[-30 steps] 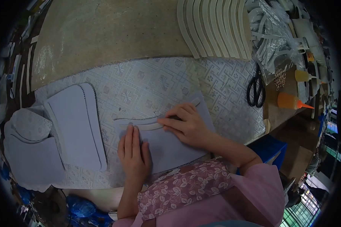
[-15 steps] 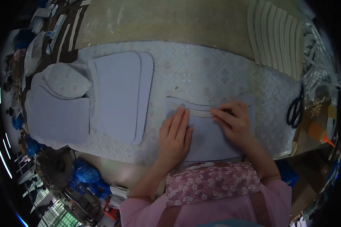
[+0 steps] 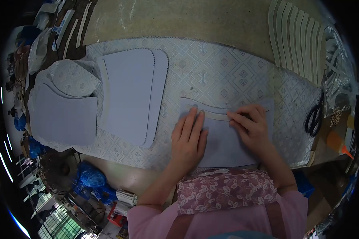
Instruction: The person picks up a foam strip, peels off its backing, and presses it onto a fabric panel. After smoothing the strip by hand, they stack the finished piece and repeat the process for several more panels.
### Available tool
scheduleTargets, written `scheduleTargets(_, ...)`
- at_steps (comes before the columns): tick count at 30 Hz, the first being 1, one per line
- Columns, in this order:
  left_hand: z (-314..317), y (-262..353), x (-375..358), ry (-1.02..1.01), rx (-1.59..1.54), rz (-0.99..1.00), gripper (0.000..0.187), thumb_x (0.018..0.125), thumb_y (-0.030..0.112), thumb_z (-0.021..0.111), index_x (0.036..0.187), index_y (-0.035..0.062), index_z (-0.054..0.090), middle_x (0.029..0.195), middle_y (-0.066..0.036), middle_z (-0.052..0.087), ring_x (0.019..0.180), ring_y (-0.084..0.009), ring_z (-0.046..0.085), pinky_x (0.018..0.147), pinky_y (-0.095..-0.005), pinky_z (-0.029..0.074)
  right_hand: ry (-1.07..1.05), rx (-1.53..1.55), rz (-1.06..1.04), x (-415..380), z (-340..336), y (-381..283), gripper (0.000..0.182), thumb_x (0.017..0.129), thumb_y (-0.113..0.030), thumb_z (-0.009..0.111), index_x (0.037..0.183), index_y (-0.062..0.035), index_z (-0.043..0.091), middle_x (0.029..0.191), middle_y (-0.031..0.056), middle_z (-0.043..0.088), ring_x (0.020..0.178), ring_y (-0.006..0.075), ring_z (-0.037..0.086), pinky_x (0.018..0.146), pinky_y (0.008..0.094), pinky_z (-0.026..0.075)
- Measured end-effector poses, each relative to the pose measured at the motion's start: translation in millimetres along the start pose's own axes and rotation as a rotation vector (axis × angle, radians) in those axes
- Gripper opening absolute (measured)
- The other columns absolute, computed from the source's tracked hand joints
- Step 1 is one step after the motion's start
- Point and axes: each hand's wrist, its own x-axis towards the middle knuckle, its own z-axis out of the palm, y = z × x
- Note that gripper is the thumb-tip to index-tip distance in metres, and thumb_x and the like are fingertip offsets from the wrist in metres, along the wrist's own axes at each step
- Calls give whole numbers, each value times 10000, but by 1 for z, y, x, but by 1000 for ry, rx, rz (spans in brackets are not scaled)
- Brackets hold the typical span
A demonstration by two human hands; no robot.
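A grey-lilac fabric-like panel [image 3: 225, 145] with a curved top edge lies in front of me on the patterned sheet. Along that curve runs a narrow cream strip [image 3: 216, 116]. My left hand [image 3: 188, 139] rests flat on the panel's left side, fingers stretched out, the fingertips on the strip. At the strip's right part, my right hand [image 3: 251, 129] pinches it between thumb and forefinger. The strip's far ends are partly hidden by my fingers.
Stacked larger grey panels [image 3: 127, 95] and another grey panel [image 3: 64, 121] lie to the left. Several cream strips [image 3: 297, 42] hang together at the upper right. Black-handled scissors [image 3: 315, 119] and an orange-tipped bottle [image 3: 339, 143] are at the right edge.
The view has shifted slightly, so everything sits a little further right and higher. My left fingertips have spread slightly apart on the strip; the right hand keeps its pinch.
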Motion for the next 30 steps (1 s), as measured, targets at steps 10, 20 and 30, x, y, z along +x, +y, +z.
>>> scheduleTargets(10,-1,1,1,-8,6,-7,495,903,109,663,1382,21,570,1466,-184,516,1228,-383,513,1062,-455,401,15,-21,-18,-1,1,2,302,783,-118,796,1083,-129,760,991,21,621,949,250,586,883,418,425)
scheduleTargets(20,-2,7,1,-45,94,18,457,960,107,593,1404,5,550,1495,-192,496,1279,-386,488,1097,-478,368,115,-61,124,-59,-23,-11,407,825,-73,755,1225,-40,688,1287,127,583,1192,328,564,1057,484,431)
scheduleTargets(30,-1,11,1,-60,151,13,447,984,112,560,1410,-19,545,1496,-212,492,1301,-392,475,1100,-480,362,-75,-243,298,-66,-23,-15,722,892,-290,715,1508,-43,430,1585,169,368,1451,340,377,1172,501,302)
